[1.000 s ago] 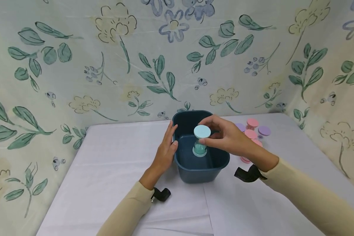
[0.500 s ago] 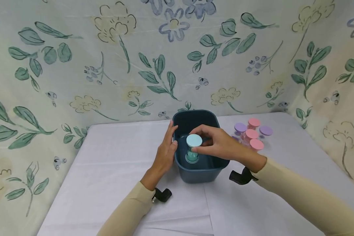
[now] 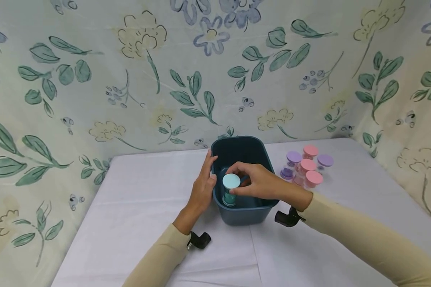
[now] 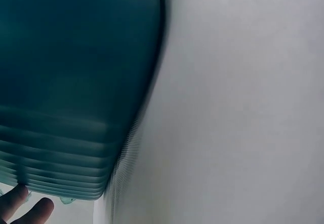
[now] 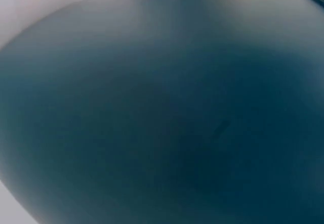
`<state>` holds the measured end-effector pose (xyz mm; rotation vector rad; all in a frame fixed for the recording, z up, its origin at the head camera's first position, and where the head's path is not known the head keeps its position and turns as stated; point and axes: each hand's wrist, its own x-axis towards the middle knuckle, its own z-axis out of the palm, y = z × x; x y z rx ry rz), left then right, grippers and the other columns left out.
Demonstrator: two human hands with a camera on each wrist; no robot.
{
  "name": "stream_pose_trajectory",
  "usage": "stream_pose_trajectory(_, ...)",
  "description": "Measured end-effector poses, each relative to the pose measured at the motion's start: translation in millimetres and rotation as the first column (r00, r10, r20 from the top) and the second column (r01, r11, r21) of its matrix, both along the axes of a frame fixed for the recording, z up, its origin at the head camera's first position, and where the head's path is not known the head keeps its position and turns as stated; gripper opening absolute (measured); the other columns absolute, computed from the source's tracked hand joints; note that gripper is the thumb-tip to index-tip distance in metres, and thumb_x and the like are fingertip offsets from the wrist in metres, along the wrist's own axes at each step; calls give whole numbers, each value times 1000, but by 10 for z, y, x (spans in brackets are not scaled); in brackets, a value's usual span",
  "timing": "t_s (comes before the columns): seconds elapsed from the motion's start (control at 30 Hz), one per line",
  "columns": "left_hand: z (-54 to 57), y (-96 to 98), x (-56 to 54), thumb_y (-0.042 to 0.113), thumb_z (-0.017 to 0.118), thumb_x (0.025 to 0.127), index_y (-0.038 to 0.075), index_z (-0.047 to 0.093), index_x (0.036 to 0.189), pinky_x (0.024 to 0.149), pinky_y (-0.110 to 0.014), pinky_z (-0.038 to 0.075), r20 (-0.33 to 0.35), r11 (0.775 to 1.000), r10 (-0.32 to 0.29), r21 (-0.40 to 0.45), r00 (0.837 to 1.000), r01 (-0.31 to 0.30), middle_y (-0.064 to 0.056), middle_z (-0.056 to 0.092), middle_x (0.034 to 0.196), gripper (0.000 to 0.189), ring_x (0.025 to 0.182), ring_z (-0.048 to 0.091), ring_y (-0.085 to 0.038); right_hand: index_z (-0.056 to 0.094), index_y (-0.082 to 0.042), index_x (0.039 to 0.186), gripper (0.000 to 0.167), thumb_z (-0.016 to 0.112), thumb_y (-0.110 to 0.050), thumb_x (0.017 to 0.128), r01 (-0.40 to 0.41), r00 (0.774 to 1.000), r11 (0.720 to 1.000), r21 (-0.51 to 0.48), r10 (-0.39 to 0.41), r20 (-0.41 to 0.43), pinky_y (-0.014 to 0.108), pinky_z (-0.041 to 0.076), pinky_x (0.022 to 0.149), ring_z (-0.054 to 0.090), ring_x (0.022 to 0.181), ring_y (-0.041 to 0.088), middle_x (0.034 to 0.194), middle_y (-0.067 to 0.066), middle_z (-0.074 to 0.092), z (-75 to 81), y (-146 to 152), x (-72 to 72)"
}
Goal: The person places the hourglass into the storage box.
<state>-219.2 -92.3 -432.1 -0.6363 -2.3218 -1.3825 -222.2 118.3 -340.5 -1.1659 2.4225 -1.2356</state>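
Note:
A dark blue plastic bin (image 3: 246,217) stands on the white-covered table in the head view. My right hand (image 3: 256,181) reaches inside it and pinches a small jar (image 3: 231,181) with a pale blue lid and teal lower part. The jar is upright, near the bin's left front corner. Against the bin's left side, my left hand (image 3: 202,189) rests with straight fingers. In the left wrist view the ribbed bin wall fills the left, and fingertips (image 4: 39,211) show at the bottom. The bin's outside covers most of the right wrist view, hiding the jar.
Right of the bin, several similar small jars stand close together, among them a pink-lidded jar (image 3: 314,178) and a purple-lidded jar (image 3: 325,160). A floral cloth (image 3: 186,119) hangs behind the table (image 3: 147,215). Black cameras sit on both wrists.
My right hand has moved the jar left and toward me inside the bin, to its left front corner. The left hand has stayed at the bin's side.

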Motion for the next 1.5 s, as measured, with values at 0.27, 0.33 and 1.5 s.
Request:
stream_pose_trajectory(0.27, -30, 18, 2, 37, 23, 102, 19, 24, 152, 107, -59, 31, 0, 1000, -2, -17, 1000, 2, 3, 7, 162, 54, 146, 18, -20, 57, -8, 116, 40, 76, -22, 83, -42, 999, 999, 34, 43, -19, 31, 57, 78, 63, 98, 18, 109, 4, 65, -106, -5, -23)
stream_pose_trajectory(0.33, -16, 16, 1, 34, 24, 101, 19, 24, 152, 107, -59, 30, -2, 1000, 1, -19, 1000, -1, 3, 7, 162, 53, 146, 18, -20, 58, -8, 116, 40, 76, -22, 83, -48, 999, 998, 35, 49, -21, 32, 57, 78, 63, 98, 19, 109, 5, 65, -105, -10, -30)
stream_pose_trajectory(1.5, 8, -1, -15, 50, 18, 101, 14, 28, 150, 109, -55, 30, -27, 998, 37, -42, 999, -38, 2, 10, 162, 62, 146, 18, -16, 63, -13, 122, 43, 77, -12, 82, -171, 984, 953, 248, 152, 95, 26, 55, 81, 64, 104, 17, 116, 1, 64, -74, -13, -50)
